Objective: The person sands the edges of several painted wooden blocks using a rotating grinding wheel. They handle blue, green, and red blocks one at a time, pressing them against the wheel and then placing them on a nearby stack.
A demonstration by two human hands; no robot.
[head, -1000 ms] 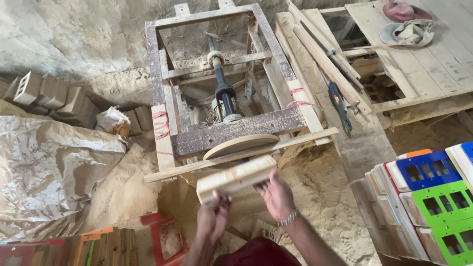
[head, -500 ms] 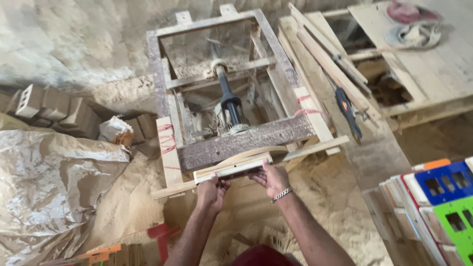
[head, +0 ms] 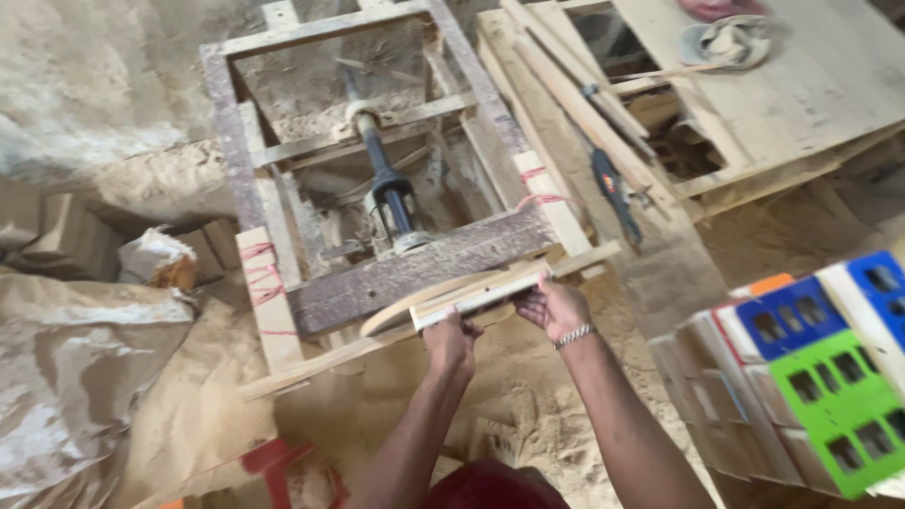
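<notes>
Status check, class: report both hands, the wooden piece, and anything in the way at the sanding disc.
Left hand and right hand both grip the flat wooden piece. Piece held edge-on against the sanding disc. Nothing between them; sawdust piled below.

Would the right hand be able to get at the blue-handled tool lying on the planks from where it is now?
Probably yes: the right hand lies just below the blue-handled tool with nothing between them, though it holds the wooden board.

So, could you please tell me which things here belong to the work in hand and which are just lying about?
In use:
left hand
right hand
wooden board
sanding disc
wooden machine frame

Lying about:
coloured perforated panels
hand tool
crumpled sacking
wooden blocks
</notes>
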